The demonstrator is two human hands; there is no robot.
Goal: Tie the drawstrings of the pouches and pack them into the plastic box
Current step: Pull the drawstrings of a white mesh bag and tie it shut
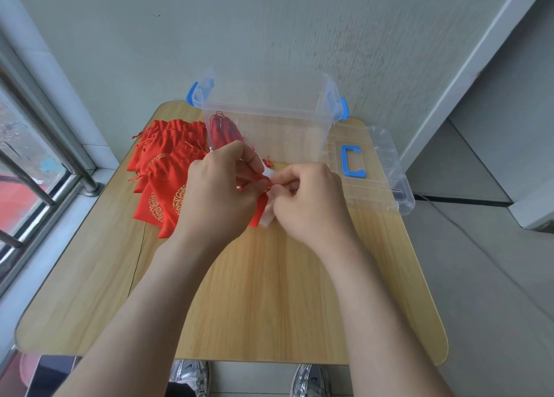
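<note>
Midway over the tabletop [269, 291], the left hand [218, 192] and right hand [308, 198] each pinch the red drawstring [268, 183] of a red pouch [259, 213] held between them. Beside it, a heap of pouches [162, 162] shows round gold emblems. One more lies inside the clear plastic box [269, 117]. Silver sneakers [190, 377] below bear small dark swoosh marks.

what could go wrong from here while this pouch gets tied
1. The drawstring is thin and pinched only between fingertips of the left hand and right hand; it may slip before the knot holds.
2. The left hand works just over the pile of pouches, whose trailing cords could snag.
3. The lid appears to jut past the right edge of the table; a bump might knock it off.
</note>
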